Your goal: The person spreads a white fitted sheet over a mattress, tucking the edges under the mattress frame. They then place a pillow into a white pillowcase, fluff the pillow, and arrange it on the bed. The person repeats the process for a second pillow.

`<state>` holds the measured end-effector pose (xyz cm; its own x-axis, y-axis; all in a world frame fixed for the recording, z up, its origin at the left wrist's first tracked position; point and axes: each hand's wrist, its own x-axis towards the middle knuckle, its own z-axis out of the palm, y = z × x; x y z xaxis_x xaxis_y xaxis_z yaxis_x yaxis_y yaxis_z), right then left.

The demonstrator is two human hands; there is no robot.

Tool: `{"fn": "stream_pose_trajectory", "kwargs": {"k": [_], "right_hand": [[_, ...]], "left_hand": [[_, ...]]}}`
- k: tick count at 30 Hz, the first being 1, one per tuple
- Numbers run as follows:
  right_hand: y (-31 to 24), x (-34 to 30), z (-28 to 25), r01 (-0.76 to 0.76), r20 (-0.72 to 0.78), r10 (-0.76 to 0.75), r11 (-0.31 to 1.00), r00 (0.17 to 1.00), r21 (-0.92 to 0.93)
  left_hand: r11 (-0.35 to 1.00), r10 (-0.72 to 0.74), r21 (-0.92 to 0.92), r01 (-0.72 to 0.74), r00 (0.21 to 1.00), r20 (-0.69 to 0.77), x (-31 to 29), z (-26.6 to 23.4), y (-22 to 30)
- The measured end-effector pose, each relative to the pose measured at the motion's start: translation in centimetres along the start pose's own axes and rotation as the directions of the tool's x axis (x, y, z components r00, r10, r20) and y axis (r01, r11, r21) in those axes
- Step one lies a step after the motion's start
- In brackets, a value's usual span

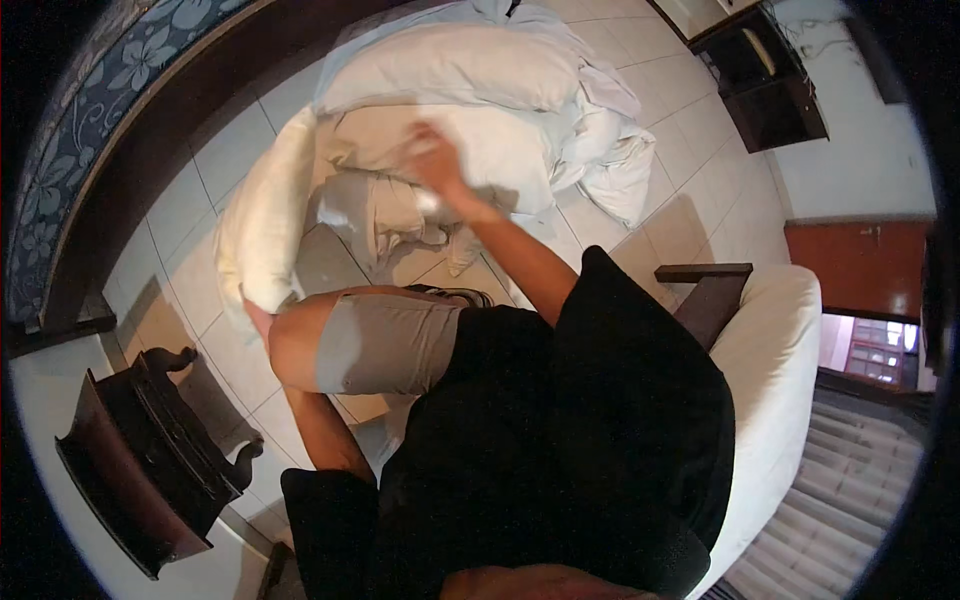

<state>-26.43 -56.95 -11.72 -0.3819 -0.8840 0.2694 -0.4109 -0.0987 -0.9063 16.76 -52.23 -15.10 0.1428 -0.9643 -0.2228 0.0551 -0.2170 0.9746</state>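
Note:
My left hand (258, 318) grips the lower end of a long white pillow (266, 225); the knee hides part of the hand and forearm. The pillow points away from me, left of the heap. My right hand (432, 155), smeared by motion, is over a second white pillow (500, 150) in the middle; its fingers cannot be made out. Beyond that lies a third, plump pillow (455, 65). Below my right hand, a crumpled beige cloth (385, 210) rests in front of the pillows.
Crumpled white bedding (615, 165) spreads right of the pillows on the tiled floor (690, 120). A dark wooden stand with curved legs (150, 450) is at lower left. A bed edge with floral cloth (130, 65) runs along the upper left. A white-covered seat (775, 370) is at my right.

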Motion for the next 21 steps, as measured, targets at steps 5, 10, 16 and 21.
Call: {"fn": "stream_pose_trajectory", "kwargs": {"k": [5, 10, 16, 21], "right_hand": [[1.6, 7.1, -15.9, -0.325, -0.891, -0.057, 0.919, 0.451, -0.224], [3.1, 11.2, -13.4, -0.163, -0.665, -0.043, 0.956, 0.745, -0.244], [-4.3, -1.1, 0.7, -0.254, -0.142, 0.255, 0.967, 0.956, 0.03], [-1.9, -4.4, 2.5, -0.377, -0.358, 0.521, 0.835, 0.774, 0.401]], "left_hand": [[0.907, -0.095, -0.412, 0.094, 0.995, 0.018, 0.4, -1.4, 9.5], [0.712, -0.126, -0.638, 0.295, 0.947, 0.297, 1.3, -1.8, 10.5], [0.648, -0.288, -0.641, 0.411, 0.912, 0.293, 0.5, -4.6, 4.0], [0.584, -0.42, -0.624, 0.519, 0.851, 0.315, -1.8, -6.6, 0.6]]}}
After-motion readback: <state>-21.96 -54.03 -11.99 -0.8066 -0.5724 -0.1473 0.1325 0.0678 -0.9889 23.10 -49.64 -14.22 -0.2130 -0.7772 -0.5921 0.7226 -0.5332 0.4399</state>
